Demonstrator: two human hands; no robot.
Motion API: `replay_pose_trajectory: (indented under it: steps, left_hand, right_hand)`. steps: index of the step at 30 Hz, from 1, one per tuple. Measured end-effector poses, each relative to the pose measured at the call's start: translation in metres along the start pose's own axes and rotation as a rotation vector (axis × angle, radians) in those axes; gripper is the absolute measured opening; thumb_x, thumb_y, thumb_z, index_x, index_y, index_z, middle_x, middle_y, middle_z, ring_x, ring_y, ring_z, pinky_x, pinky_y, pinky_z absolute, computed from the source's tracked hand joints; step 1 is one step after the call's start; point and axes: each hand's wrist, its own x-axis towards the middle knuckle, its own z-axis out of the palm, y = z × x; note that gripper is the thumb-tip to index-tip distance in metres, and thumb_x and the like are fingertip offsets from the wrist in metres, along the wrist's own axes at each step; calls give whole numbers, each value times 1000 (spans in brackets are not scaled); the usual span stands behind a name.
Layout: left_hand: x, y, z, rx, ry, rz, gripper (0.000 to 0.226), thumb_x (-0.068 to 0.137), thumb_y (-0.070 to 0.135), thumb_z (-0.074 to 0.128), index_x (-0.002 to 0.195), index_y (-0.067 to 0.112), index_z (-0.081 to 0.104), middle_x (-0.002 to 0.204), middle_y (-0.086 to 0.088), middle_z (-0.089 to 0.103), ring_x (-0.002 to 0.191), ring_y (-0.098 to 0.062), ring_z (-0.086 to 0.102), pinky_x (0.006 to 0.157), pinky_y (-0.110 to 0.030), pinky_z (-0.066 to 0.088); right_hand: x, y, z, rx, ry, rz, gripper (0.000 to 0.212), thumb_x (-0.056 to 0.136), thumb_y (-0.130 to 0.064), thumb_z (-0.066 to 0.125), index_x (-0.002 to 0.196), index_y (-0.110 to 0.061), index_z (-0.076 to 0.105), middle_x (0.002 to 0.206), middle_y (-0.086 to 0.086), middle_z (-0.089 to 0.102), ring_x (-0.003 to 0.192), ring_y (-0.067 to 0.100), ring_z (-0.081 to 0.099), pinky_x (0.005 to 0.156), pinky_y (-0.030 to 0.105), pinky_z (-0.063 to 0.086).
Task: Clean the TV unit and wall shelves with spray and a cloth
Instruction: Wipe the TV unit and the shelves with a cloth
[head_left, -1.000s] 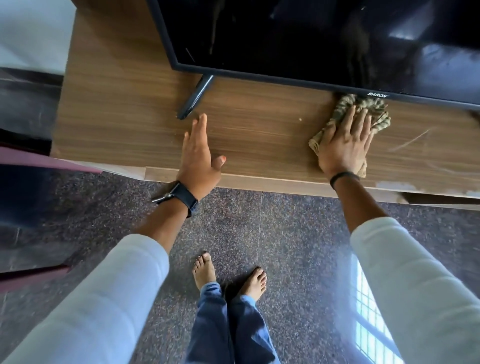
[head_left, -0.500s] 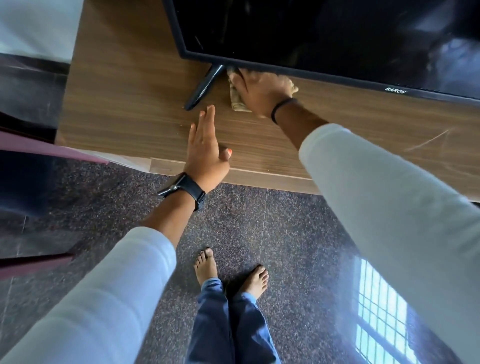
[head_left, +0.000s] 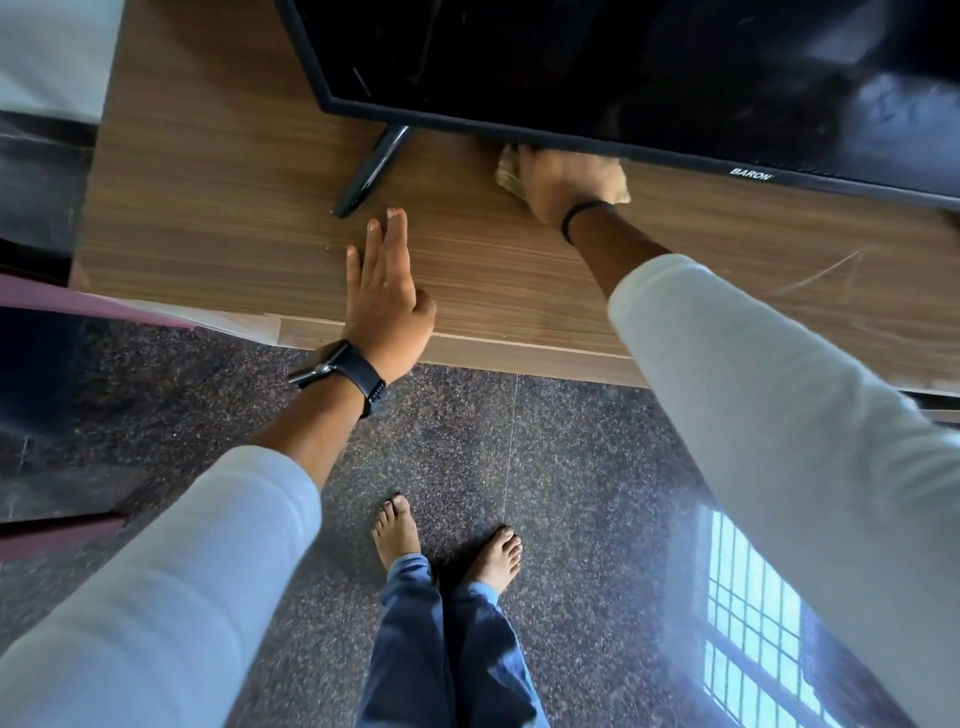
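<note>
Wiping along the back of the TV unit, the wooden top filling the upper half of the frame, with the cloth bunched just under the lower edge of the TV, right of centre near the top. Pressing down on that cloth with the right hand, knuckles up and fingertips hidden under the screen's frame, so hard to tell how far curled; seemingly pushing more than pinching. Resting the left hand flat on the front part of the wood, lower centre of the unit, fingers straight and together, holding nothing, likely bracing the lean forward. Judging the cloth as soft, light and limp, folding and bunching under any push, so best handled by spreading a palm over its middle or gathering a wad of it, never by a corner alone. Judging the wood as smooth and hard, letting the cloth slide easily, with pale scratch marks at the right edge of the frame. Keeping clear of the slanted black TV leg just left of the cloth, and of the screen itself, likely fragile and easy to rock. Compared with half a second ago, sitting further right now with cloth and right hand, well apart from the leg instead of beside it; left hand staying planted in much the same spot.
</note>
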Motion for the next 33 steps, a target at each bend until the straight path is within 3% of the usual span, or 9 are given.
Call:
replay_pose_trajectory:
  steps: [5,9,14,17,22,24,27,30,33]
  left_hand:
    - [2,0,-2,-13,-33,-20,78,87,-2,41,148,7,-7,158,-7,-2,145,-21,-9,115,-36,-12]
    - [5,-3,-4,-21,-64,-14,78,90,0,44,147,7,-9,158,-7,-4,145,-21,-11,114,-35,-14]
    - [6,-1,-6,-10,-78,-39,79,91,-1,45,148,9,-9,158,-5,-5,144,-19,-11,114,-36,-14]
    - [5,1,-7,-14,-69,-46,80,90,-1,46,148,9,-9,158,-4,-4,145,-18,-11,114,-35,-13]
    - [4,-4,-11,-225,-81,-44,85,84,-11,49,149,12,0,158,-4,5,145,-17,-6,115,-35,-14]
    - [2,-10,-15,-405,-89,-8,85,78,-19,45,149,9,7,156,-6,15,143,-7,10,119,-36,1]
    - [-4,-19,-21,-556,-51,5,85,72,-26,36,147,4,11,155,-9,18,127,16,28,108,-12,27]
    - [-10,-19,-19,-483,26,4,83,73,-22,35,148,6,15,154,-10,20,141,-10,20,116,-24,19]
    - [-20,-20,-14,-385,73,41,74,82,-8,47,148,8,17,153,-10,23,141,-14,20,109,-11,17]
  right_hand:
    - [7,110,0,-50,23,251,92,67,-81,23,135,-24,48,139,8,49,127,34,45,102,46,37]
    - [2,177,-6,-176,21,341,80,83,-68,33,141,-14,43,147,20,38,137,39,29,116,49,14]
    - [-10,172,-4,7,98,400,84,82,-55,19,134,5,46,142,30,40,136,38,30,117,45,13]
    - [-48,137,8,46,231,257,70,90,-41,15,141,1,38,148,23,35,141,33,25,118,42,10]
    - [-115,42,34,88,201,6,67,92,-44,22,151,-12,23,157,12,21,146,28,15,119,42,9]
    - [-140,4,40,59,124,-121,66,95,-47,18,152,-14,16,159,9,15,147,26,9,119,40,3]
    - [-163,-39,52,-15,70,-308,66,98,-53,18,152,-16,9,159,7,9,148,23,5,120,40,1]
    - [-163,-54,57,-119,47,-430,68,98,-53,22,152,-15,11,160,9,10,148,23,9,120,41,4]
    - [-154,-37,53,-180,9,-556,68,99,-53,23,152,-15,3,159,9,5,148,24,7,119,40,3]
